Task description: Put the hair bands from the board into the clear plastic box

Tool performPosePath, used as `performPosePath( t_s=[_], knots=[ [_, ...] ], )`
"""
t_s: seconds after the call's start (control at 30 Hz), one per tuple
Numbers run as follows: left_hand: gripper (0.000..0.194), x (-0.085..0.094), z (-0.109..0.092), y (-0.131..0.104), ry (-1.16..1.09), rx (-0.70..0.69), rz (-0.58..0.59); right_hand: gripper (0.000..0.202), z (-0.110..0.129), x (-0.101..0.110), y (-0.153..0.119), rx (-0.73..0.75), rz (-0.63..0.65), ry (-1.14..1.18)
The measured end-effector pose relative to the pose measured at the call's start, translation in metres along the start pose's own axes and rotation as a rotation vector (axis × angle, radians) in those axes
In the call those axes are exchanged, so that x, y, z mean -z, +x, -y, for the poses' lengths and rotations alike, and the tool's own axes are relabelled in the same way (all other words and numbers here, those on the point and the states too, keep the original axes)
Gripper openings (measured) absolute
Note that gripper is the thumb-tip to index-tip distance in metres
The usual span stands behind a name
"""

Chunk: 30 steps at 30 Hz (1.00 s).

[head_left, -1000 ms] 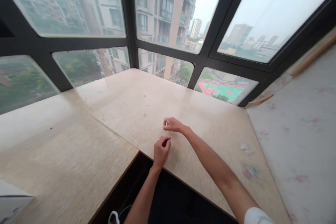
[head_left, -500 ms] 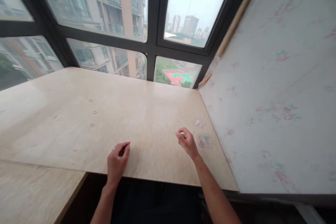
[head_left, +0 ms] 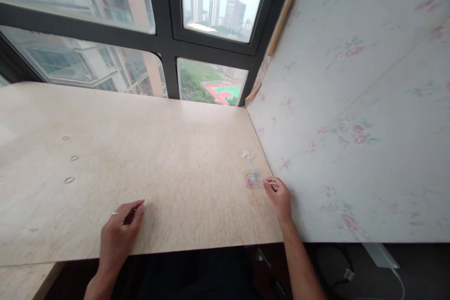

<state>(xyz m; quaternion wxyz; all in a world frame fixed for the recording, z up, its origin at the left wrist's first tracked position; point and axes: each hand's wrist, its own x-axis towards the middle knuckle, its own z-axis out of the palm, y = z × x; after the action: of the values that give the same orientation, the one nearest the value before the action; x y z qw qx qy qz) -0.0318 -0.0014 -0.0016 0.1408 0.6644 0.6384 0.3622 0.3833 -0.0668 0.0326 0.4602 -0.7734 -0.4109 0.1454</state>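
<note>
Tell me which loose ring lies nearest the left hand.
The ring closest to the table's front edge; the other two rings lie nearer the windows.

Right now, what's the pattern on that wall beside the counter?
The wall has pink flowers with greenish leaves, clearest in the head view.

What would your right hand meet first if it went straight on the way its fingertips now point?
Most likely the small clear case with coloured pieces, just left of the right hand's fingertips; the hand's height is unclear, so it might pass above.
</note>
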Motion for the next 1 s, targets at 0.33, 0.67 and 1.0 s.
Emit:
performPosePath(
  t_s=[0.33,0.67,1.0],
  knots=[
    [0.028,0.003,-0.001,0.003,-0.051,0.066,0.03,0.037,-0.018,0.001,-0.012,-0.028,0.075,-0.035],
    [0.043,0.034,0.033,0.04,-0.317,0.372,0.025,0.047,-0.036,0.008,-0.02,-0.05,0.108,-0.048],
    [0.046,0.078,0.106,0.098,0.274,0.402,-0.135,0.048,-0.025,0.011,-0.013,-0.096,0.13,-0.184]
  ],
)
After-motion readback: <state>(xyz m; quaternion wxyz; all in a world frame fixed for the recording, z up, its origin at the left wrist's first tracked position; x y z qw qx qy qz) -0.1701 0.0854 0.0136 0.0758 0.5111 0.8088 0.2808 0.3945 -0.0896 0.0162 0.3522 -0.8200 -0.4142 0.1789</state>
